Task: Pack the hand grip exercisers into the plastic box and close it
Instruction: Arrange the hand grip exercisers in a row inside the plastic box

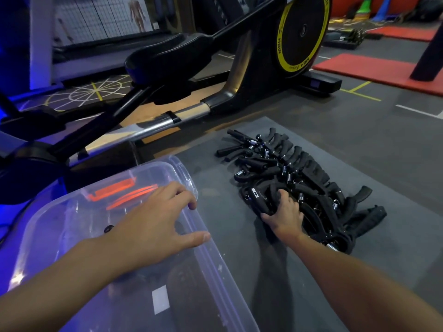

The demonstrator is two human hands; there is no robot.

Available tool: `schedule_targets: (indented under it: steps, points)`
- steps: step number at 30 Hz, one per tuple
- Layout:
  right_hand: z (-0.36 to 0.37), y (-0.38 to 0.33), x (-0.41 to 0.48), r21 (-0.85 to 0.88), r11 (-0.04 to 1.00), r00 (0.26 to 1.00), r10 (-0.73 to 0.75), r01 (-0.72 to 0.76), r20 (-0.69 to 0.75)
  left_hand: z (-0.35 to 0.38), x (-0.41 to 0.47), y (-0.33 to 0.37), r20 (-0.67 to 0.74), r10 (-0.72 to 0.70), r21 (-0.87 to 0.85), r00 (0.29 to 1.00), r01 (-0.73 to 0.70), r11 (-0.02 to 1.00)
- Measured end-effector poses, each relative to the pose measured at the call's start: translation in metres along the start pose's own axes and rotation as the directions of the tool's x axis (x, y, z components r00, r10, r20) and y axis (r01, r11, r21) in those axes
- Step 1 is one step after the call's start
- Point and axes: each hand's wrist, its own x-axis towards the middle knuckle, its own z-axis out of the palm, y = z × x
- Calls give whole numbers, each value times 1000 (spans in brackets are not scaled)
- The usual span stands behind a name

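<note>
Hand grip exercisers (299, 178): black tangle heaped on grey mat (359, 259), right of centre, none visible inside box. Right hand (285, 212) at pile's near-left end, fingers (282, 196) curled round a bundle of handles, likely to lift several at once. Clear plastic box (189, 178) just left of pile; lid on or off not clear. Left hand (158, 221) spread on its right rim, fingers straight, holding nothing, probably steadying it. Exercise machine (263, 68) beyond.
</note>
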Motion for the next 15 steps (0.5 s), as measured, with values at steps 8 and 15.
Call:
schedule_targets:
  steps: [8,15]
  points:
    - [-10,-5,-16,181,983,999,-42,35,33,-3,2,0,39,9,30,999,-10,999]
    - [-44,-46,-19,453,880,979,-192,140,72,-19,-3,-3,0,13,-36,1000,-13,999]
